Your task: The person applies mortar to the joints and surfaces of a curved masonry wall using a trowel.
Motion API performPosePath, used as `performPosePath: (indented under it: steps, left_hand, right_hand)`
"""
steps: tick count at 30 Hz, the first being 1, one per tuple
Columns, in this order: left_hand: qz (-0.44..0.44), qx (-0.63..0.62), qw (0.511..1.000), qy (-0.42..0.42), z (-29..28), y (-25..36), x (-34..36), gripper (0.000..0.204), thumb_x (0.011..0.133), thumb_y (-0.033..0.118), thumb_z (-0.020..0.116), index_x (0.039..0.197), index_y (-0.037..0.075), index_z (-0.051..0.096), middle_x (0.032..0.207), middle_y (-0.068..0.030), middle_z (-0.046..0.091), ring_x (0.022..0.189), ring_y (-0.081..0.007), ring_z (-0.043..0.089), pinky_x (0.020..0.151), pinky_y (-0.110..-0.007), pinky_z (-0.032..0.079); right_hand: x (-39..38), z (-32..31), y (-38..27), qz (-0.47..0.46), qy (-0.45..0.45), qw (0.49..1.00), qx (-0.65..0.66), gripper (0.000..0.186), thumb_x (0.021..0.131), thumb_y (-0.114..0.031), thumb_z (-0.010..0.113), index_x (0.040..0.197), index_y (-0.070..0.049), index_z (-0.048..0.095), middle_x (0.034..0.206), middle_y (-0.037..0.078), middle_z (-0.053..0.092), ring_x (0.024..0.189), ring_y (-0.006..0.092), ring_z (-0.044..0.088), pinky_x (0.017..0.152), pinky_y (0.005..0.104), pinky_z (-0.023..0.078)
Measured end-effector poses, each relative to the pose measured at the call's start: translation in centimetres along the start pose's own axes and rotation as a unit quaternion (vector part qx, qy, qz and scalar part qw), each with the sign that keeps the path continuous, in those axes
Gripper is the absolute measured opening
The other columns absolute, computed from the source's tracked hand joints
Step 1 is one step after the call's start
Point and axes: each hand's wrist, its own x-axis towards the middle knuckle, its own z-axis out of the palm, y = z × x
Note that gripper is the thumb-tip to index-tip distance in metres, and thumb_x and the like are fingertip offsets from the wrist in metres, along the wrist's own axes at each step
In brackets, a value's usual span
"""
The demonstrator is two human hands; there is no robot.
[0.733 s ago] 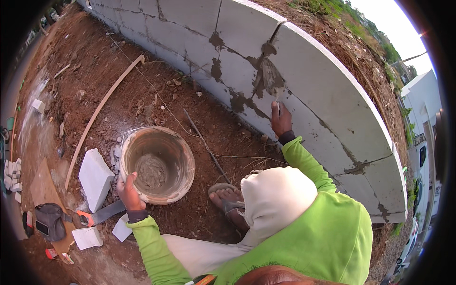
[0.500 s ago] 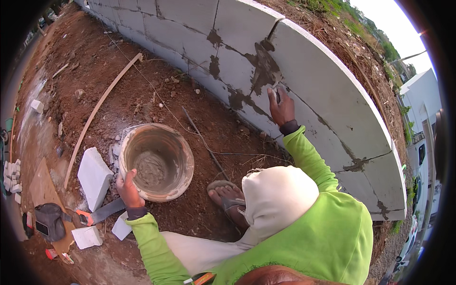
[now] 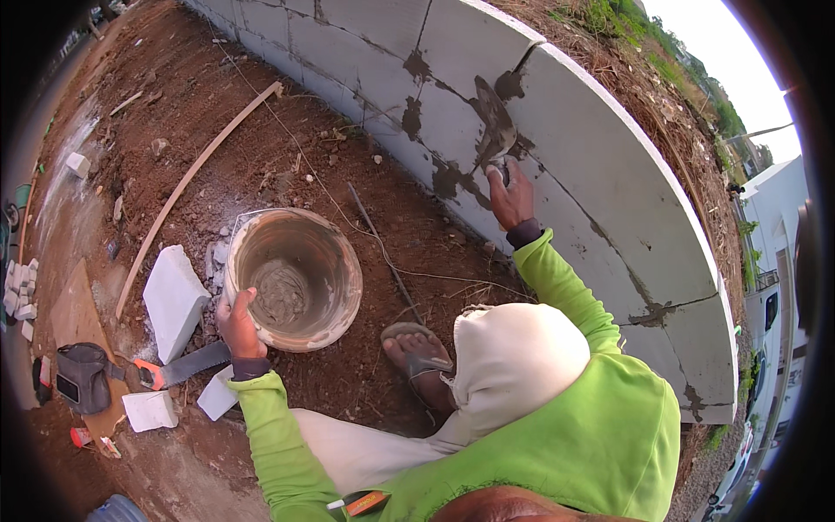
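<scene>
My right hand [image 3: 511, 193] grips a trowel [image 3: 494, 122] by its handle. Its mortar-smeared blade lies against the pale block wall [image 3: 600, 113], over a joint between blocks. Patches of wet grey mortar [image 3: 450, 178] mark the wall around the blade. My left hand [image 3: 239, 324] is closed on the near-left rim of a bucket [image 3: 344, 300], thumb over the edge and fingers outside. Grey mortar [image 3: 280, 291] lies in the bottom of the bucket, which tilts a little on the soil.
Left of the bucket lie a white block piece [image 3: 174, 300], a handsaw [image 3: 196, 364] with an orange handle, smaller block offcuts [image 3: 150, 411] and a dark grey bag [image 3: 83, 378]. A long wooden strip [image 3: 187, 183] and a thin rod [image 3: 383, 252] rest on the red soil.
The trowel blade has turned and now stands more upright against the wall, away from part of the mortar patch. My left hand still holds the bucket rim. The whole view has shifted slightly.
</scene>
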Motion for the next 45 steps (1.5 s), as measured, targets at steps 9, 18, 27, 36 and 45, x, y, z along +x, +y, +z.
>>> performPosePath:
  steps: [9,18,27,36,45]
  left_hand:
    - [0.021,0.017,0.999,0.028,0.9,1.0,-0.7,0.037,0.084,0.007,0.063,0.119,-0.005,0.066,0.110,-0.0072,0.068,0.097,-0.0163,0.063,0.091,-0.030,0.047]
    - [0.013,0.025,0.999,0.024,-0.5,0.2,-0.4,0.042,0.084,0.009,0.062,0.124,-0.005,0.065,0.114,-0.0099,0.068,0.100,-0.0201,0.066,0.090,-0.031,0.051]
    - [0.029,0.030,0.999,0.026,-0.3,-0.2,0.0,0.039,0.084,0.009,0.064,0.121,-0.005,0.066,0.112,-0.0090,0.069,0.098,-0.0189,0.065,0.090,-0.031,0.050]
    - [0.016,0.007,1.000,0.012,0.8,1.1,-1.2,0.043,0.086,0.007,0.064,0.127,-0.006,0.064,0.119,-0.0092,0.068,0.106,-0.0181,0.063,0.098,-0.031,0.046]
    - [0.045,0.017,0.998,-0.034,3.0,0.5,-1.3,0.035,0.092,0.017,0.068,0.120,-0.004,0.069,0.112,-0.0061,0.070,0.101,-0.0134,0.063,0.093,-0.029,0.047]
  right_hand:
    - [8.8,12.1,-3.7,0.078,-0.212,0.974,-0.016,0.049,0.091,-0.038,0.066,0.123,0.000,0.062,0.111,0.026,0.070,0.106,0.0444,0.066,0.094,0.0493,0.051]
    - [9.9,11.6,-4.1,0.045,-0.044,0.998,0.017,0.050,0.090,-0.037,0.068,0.123,0.000,0.064,0.113,0.025,0.070,0.106,0.0423,0.067,0.094,0.0456,0.052]
    - [12.7,8.6,-5.4,-0.017,-0.080,0.996,0.046,0.042,0.097,-0.039,0.060,0.111,0.001,0.066,0.104,0.027,0.070,0.099,0.0468,0.066,0.087,0.0493,0.052]
    - [6.2,8.4,0.5,0.099,-0.104,0.986,0.082,0.044,0.099,-0.040,0.056,0.114,0.000,0.065,0.090,0.023,0.070,0.090,0.0400,0.069,0.081,0.0471,0.052]
    - [-3.4,0.8,-9.1,-0.311,-0.402,0.860,0.028,0.041,0.091,-0.032,0.070,0.123,-0.008,0.062,0.096,0.016,0.071,0.081,0.0367,0.069,0.069,0.0442,0.053]
